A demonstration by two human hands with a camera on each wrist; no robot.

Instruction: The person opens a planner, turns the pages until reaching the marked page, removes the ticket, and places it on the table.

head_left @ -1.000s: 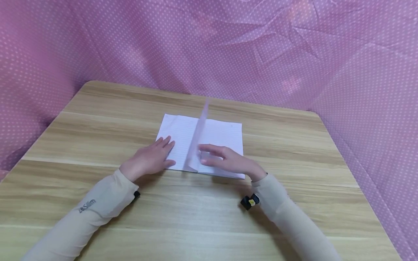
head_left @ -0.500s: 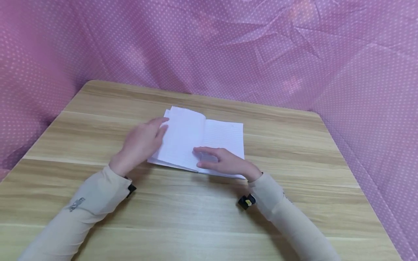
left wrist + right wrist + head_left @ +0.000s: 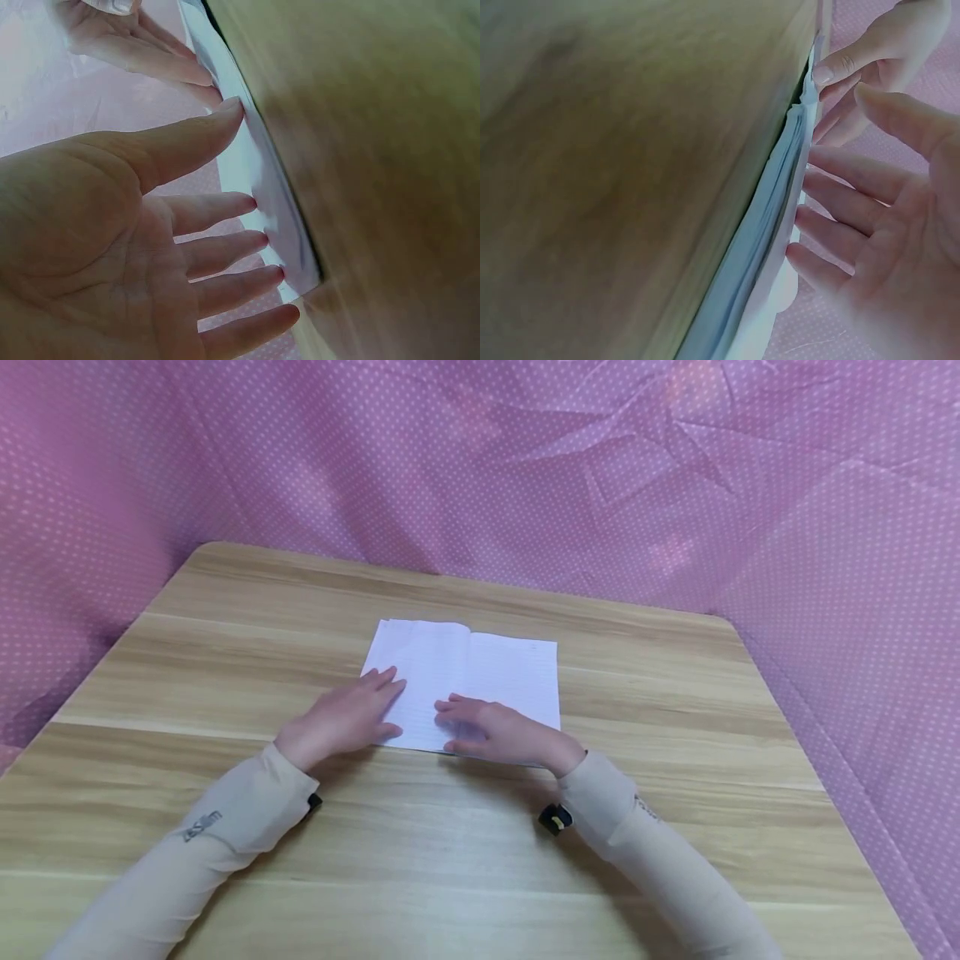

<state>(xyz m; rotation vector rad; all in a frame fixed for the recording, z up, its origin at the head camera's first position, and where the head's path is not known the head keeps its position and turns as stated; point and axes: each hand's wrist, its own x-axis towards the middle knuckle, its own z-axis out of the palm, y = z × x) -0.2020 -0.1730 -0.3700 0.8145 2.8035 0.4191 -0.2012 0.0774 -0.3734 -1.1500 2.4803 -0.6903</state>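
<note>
An open notebook (image 3: 513,672) with lined white pages lies flat on the table. My left hand (image 3: 341,718) rests on its left page, fingers spread and fairly straight. Over the middle fold, towards the near edge, my right hand (image 3: 506,731) touches the pages with loosely bent fingers and holds nothing. In the left wrist view, the left fingertips (image 3: 259,240) meet the paper, while the other hand shows at the top. The right wrist view shows the notebook's stacked page edges (image 3: 761,202) beside the right hand (image 3: 885,217).
The wood-grain table (image 3: 675,710) extends on all sides of the notebook. A pink polka-dot cloth (image 3: 480,468) hangs behind the table and along its sides. Each sleeve cuff carries a small black device (image 3: 555,818).
A raised page has come over to the left and now lies flat. My left hand lifted towards the page's outer edge, then came back down; the right hand shifted slightly left.
</note>
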